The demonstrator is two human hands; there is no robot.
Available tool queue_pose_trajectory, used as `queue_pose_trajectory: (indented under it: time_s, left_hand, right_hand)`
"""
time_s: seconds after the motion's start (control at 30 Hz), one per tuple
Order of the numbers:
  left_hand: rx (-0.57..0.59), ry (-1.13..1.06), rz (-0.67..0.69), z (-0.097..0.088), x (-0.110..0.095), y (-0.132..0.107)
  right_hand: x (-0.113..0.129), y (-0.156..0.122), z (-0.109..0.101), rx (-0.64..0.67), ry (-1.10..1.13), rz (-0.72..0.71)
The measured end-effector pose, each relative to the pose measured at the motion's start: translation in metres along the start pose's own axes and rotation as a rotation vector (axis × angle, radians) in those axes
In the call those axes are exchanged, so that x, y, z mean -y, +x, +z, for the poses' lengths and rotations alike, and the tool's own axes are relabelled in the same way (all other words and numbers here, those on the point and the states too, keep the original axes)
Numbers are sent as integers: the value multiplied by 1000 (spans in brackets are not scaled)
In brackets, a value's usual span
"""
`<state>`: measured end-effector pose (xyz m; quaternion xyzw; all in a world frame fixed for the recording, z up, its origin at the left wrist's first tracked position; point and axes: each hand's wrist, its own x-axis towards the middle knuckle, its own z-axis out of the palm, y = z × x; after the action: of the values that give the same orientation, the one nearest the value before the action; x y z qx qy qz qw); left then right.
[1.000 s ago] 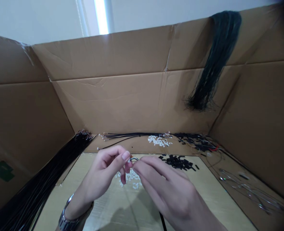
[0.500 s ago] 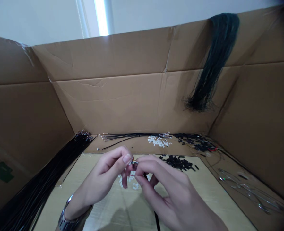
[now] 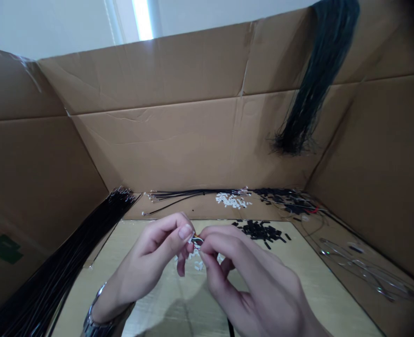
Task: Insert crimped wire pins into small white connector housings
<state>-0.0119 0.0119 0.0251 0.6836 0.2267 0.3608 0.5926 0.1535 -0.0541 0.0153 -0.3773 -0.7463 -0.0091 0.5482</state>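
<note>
Between thumb and fingers, my left hand (image 3: 157,252) pinches a small white connector housing (image 3: 192,239). Thin coloured wires (image 3: 197,240), white and orange among them, bow out of it towards my right hand (image 3: 249,271). That hand is closed with thumb and index finger on the wire ends. A black cable (image 3: 230,327) runs down below my right palm; most of it is hidden by the hand. Under my fingers, more white connector housings (image 3: 199,265) lie loose on the board.
A thick bundle of black cables (image 3: 73,252) lies along the left. Behind the board (image 3: 150,304) are finished-looking cables (image 3: 192,192), white housings (image 3: 231,201) and black sleeve pieces (image 3: 263,231). Dark strands (image 3: 319,79) hang over the cardboard wall (image 3: 164,140). Glasses (image 3: 361,271) lie at right.
My right fingertips have shifted slightly; the red wire seen at them before is now mostly hidden. My left hand keeps its pinch. The view has tilted a little.
</note>
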Motion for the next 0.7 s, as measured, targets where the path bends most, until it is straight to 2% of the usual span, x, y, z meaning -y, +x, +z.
queue_pose_trajectory:
  time_s: [0.3,0.7]
  left_hand:
    - [15,-60,-34,1,-4,0]
    - [56,-16,-34,-1,-2,0]
  right_hand:
    - [0,-2,6,-18,-18,10]
    - [2,-1,5,2,-123,-17]
